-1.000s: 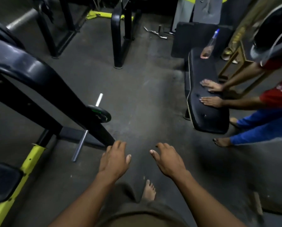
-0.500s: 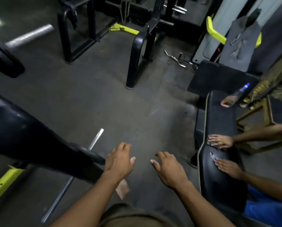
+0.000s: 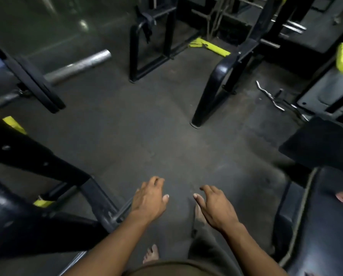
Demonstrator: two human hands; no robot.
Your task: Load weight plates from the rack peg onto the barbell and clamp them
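Left hand and right hand loosely spread, holding nothing; no plates visible; bar end bare; loading looks unstarted.

head cam | worn on head, looks forward and steeply down at floor | near: left hand and right hand at 6 o'clock | single view

Silver barbell sleeve angled above floor, bare.
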